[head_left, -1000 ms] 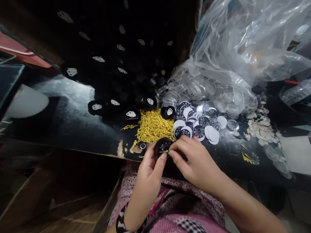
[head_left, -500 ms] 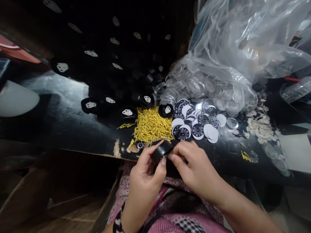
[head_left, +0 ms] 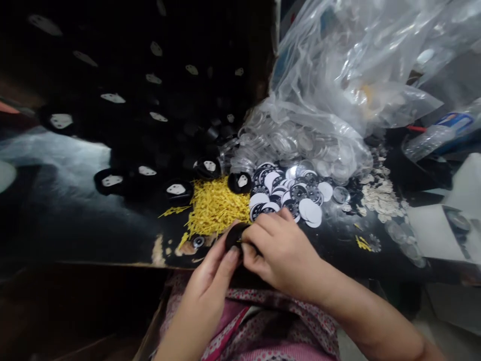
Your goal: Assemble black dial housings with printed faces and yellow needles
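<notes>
My left hand (head_left: 212, 276) is wrapped round a small black round case (head_left: 233, 235), held just over the table's front edge. The thumb lies on the near rim. My right hand (head_left: 280, 253) reaches over the same case from the right, with thumb and forefinger pinched together at its face. A speck of yellow shows by those fingertips; what they hold is too small to make out. Just beyond lie a heap of yellow plastic pointers (head_left: 216, 205) and, to its right, a pile of black-and-white printed dial discs (head_left: 311, 211).
Clear plastic covers (head_left: 293, 138) spill from a plastic bag (head_left: 319, 75) behind the discs. Pale flat plates (head_left: 378, 195) lie at the right, near a white box (head_left: 426, 230). Black cases with white plates (head_left: 176, 189) stand at the left. A small ring (head_left: 198, 242) lies near the edge.
The view has swung to the right, so the table's things sit further left. The case has turned its face upward, and my right fingers have moved over that face.
</notes>
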A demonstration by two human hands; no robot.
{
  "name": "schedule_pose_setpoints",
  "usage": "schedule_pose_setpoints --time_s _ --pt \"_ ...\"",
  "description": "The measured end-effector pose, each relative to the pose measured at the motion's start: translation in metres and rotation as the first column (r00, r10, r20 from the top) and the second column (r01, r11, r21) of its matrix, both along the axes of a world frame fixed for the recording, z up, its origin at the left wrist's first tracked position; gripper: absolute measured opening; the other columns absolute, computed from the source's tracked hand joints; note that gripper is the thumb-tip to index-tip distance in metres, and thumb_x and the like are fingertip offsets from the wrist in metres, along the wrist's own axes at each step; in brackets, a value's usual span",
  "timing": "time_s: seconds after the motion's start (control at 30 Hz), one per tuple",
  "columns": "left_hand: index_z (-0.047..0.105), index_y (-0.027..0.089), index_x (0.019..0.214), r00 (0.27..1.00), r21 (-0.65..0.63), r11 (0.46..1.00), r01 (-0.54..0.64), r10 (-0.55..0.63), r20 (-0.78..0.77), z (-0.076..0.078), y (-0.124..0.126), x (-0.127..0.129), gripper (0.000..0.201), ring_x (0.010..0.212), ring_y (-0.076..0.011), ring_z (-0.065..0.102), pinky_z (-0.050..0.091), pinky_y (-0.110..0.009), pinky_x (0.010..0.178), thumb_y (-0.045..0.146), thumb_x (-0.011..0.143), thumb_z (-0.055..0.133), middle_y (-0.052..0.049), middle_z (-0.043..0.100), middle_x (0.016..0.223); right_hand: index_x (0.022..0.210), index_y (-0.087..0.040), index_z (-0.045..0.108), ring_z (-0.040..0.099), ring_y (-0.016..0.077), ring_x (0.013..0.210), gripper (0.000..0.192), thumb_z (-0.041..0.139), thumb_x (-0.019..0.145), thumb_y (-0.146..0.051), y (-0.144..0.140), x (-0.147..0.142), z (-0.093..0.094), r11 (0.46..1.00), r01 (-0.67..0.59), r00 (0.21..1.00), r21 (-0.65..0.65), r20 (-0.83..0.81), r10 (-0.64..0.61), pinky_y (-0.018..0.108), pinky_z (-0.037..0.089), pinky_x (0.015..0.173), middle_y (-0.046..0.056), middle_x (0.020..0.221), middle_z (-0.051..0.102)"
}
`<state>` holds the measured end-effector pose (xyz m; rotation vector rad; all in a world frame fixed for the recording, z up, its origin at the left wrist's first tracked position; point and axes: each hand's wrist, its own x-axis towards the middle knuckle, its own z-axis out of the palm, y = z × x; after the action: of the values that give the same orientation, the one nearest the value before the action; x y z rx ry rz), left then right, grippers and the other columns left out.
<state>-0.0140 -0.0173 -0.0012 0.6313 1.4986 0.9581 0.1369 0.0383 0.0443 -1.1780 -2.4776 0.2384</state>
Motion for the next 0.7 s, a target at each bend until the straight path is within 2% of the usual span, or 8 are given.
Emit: schedule_pose_setpoints --time_s 0.13,0.2,0.3,0.37,0.43,0.47,0.57,0.7 --pt "0.070 0.030 0.114 0.984 -0.096 0.990 -0.108 0.120 0.133 -0.007 -0.001 0.008 0.037 0.123 -0.0328 0.059 0.056 -0.043 0.095 0.048 0.082 0.064 -0.004 0.070 0.124 0.079 -0.016 0.060 0.056 0.0149 0.070 0.011 0.052 0.087 -0.018 0.000 -0.006 0.003 0.987 0.107 0.992 -0.119 -0.055 -0.115 0.031 0.036 0.074 0.001 0.075 0.064" --pt "0.070 0.031 0.116 0.991 -0.031 0.998 -0.057 0.060 0.119 -0.009 0.002 0.010 0.038 0.126 -0.0315 0.057 0.050 -0.044 0.103 0.049 0.082 0.065 -0.002 0.069 0.127 0.081 -0.018 0.061 0.057 0.0128 0.069 0.008 0.057 0.087 -0.019 0.003 -0.002 0.008 0.956 0.147 0.980 -0.255 -0.091 -0.175 0.029 0.038 0.074 -0.001 0.076 0.066" --pt "0.068 0.032 0.121 0.999 0.047 0.998 0.049 -0.049 -0.002 -0.012 0.010 0.007 0.047 0.135 -0.0293 0.047 0.031 -0.043 0.116 0.051 0.077 0.071 0.001 0.063 0.135 0.083 -0.020 0.064 0.061 0.0111 0.072 0.005 0.062 0.087 -0.019 0.020 0.018 0.013 0.906 0.046 0.981 -0.421 -0.150 -0.120 0.024 0.042 0.073 -0.003 0.079 0.069" --pt "0.065 0.031 0.126 0.999 0.031 0.999 0.045 -0.045 0.015 -0.016 0.013 0.005 0.052 0.133 -0.0289 0.049 0.030 -0.044 0.116 0.054 0.079 0.068 -0.001 0.062 0.138 0.089 -0.021 0.067 0.064 0.0127 0.082 0.008 0.059 0.091 -0.020 0.043 0.038 0.011 0.907 0.132 0.975 -0.400 -0.113 -0.192 0.023 0.044 0.075 -0.001 0.088 0.071" --pt "0.061 0.031 0.131 0.994 0.009 1.000 -0.005 0.004 0.111 -0.020 0.016 0.005 0.055 0.126 -0.0279 0.057 0.036 -0.043 0.113 0.055 0.082 0.066 -0.001 0.060 0.139 0.104 -0.021 0.066 0.064 0.0176 0.094 0.017 0.051 0.096 -0.022 0.072 0.058 0.005 0.874 0.431 0.900 -0.222 0.032 -0.436 0.029 0.045 0.082 0.005 0.104 0.070" --pt "0.060 0.032 0.132 0.987 0.001 1.000 -0.026 0.025 0.159 -0.022 0.017 0.007 0.057 0.122 -0.0275 0.060 0.039 -0.042 0.111 0.055 0.081 0.067 -0.001 0.060 0.140 0.110 -0.019 0.066 0.062 0.0223 0.102 0.020 0.051 0.096 -0.021 0.087 0.066 0.002 0.850 0.498 0.867 -0.170 0.068 -0.494 0.034 0.043 0.088 0.009 0.113 0.068" --pt "0.062 0.029 0.130 0.974 0.000 1.000 -0.014 0.014 0.226 -0.026 0.020 0.014 0.059 0.116 -0.0279 0.064 0.044 -0.041 0.108 0.053 0.077 0.072 -0.002 0.060 0.140 0.109 -0.019 0.067 0.060 0.0280 0.109 0.020 0.057 0.092 -0.020 0.116 0.081 -0.006 0.862 0.488 0.872 -0.136 0.130 -0.473 0.040 0.039 0.092 0.012 0.116 0.066" --pt "0.065 0.026 0.125 0.970 0.008 0.999 -0.038 0.035 0.242 -0.032 0.022 0.017 0.055 0.115 -0.0281 0.065 0.046 -0.039 0.106 0.052 0.077 0.073 -0.004 0.060 0.140 0.108 -0.020 0.066 0.062 0.0235 0.102 0.019 0.062 0.090 -0.022 0.120 0.088 -0.007 0.897 0.411 0.908 -0.162 0.160 -0.387 0.034 0.041 0.088 0.007 0.109 0.069"
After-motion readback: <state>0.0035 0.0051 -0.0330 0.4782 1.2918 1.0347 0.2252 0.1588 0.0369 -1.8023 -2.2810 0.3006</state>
